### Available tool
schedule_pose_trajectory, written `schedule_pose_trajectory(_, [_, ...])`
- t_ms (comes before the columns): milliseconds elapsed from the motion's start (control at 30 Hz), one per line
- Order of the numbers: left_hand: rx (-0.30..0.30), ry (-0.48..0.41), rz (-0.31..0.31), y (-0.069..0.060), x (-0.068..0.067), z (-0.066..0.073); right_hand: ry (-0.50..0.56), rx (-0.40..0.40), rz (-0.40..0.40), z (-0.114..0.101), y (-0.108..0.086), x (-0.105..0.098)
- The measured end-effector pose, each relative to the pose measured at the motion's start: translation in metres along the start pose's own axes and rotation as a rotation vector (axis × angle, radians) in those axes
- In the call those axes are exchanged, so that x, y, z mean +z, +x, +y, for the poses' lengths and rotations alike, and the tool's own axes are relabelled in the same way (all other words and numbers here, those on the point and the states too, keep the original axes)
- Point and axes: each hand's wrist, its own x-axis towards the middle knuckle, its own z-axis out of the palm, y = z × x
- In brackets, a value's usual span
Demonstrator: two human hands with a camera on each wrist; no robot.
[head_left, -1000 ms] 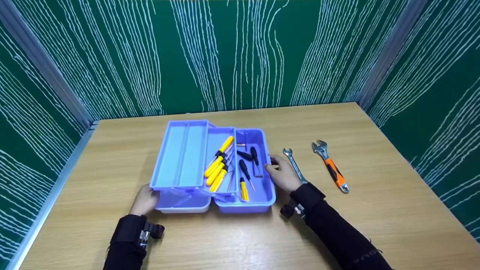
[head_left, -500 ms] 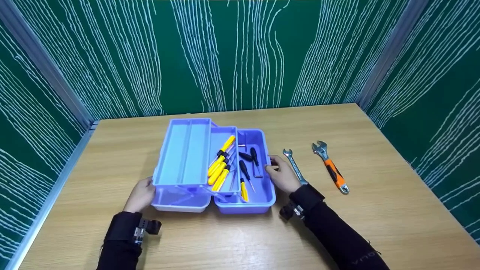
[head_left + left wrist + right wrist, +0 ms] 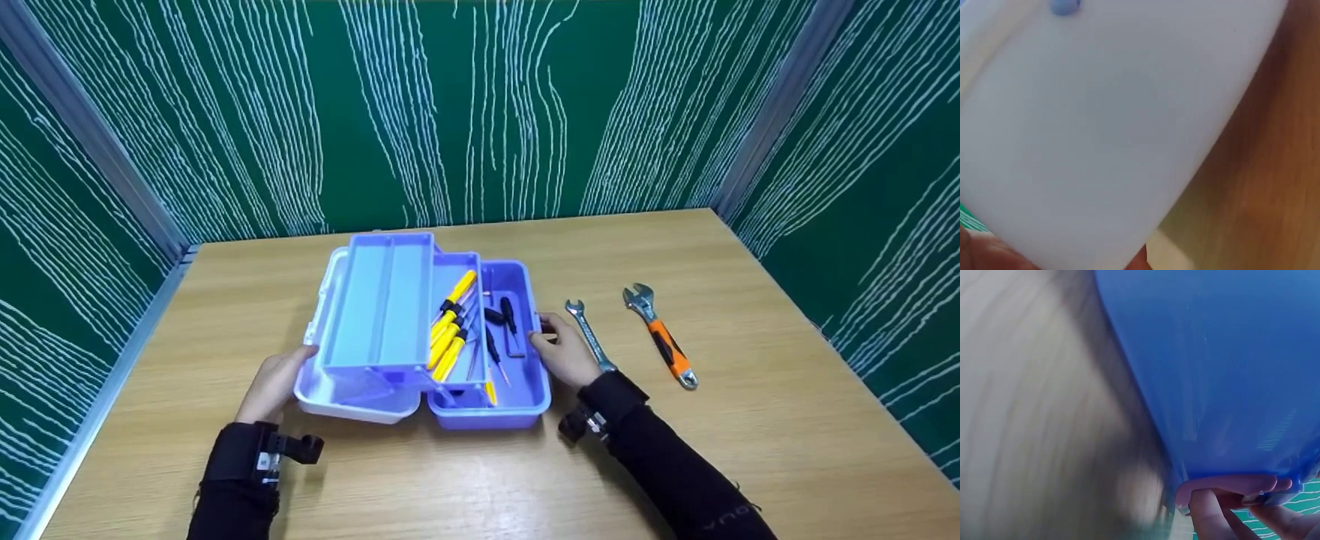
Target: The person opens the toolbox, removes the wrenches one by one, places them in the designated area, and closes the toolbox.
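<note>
A purple toolbox [image 3: 489, 420] lies opened out on the table, its white lid [image 3: 356, 405] folded to the left and tilted up. My left hand [image 3: 271, 386] grips the lid's outer edge, thumb on the rim; in the left wrist view, part of the hand shows at the bottom beyond the lid. My right hand [image 3: 568, 352] holds the box's right side, with its fingers curled at a pink latch [image 3: 1224, 483] in the right wrist view. A two-channel upper tray [image 3: 379, 304] hangs over the lid. Yellow-handled screwdrivers [image 3: 450, 345] lie in the second tray, and black-handled tools [image 3: 509, 311] in the base.
To the right of the box lie a combination wrench [image 3: 590, 334], close to my right hand, and an adjustable wrench [image 3: 660, 337] with an orange handle. Green walls with white lines enclose the wooden table [image 3: 480, 487] at the back and sides.
My left hand has come up from the lid's lower left, raising the lid's outer edge. The trays have shifted right, over more of the base. My right hand has stayed put.
</note>
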Motion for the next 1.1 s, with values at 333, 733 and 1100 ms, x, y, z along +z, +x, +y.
schedule_pose_trajectory(333, [0.108, 0.126, 0.037, -0.016, 0.002, 0.024, 0.031, -0.001, 0.009, 0.001, -0.001, 0.000])
schedule_pose_trajectory(733, [0.276, 0.149, 0.121, -0.032, 0.024, 0.051, 0.011, 0.003, 0.006, 0.001, 0.001, 0.000])
schedule_pose_trajectory(1100, [0.501, 0.166, 0.104, -0.042, 0.049, 0.057, 0.034, -0.013, 0.010, 0.003, 0.000, -0.001])
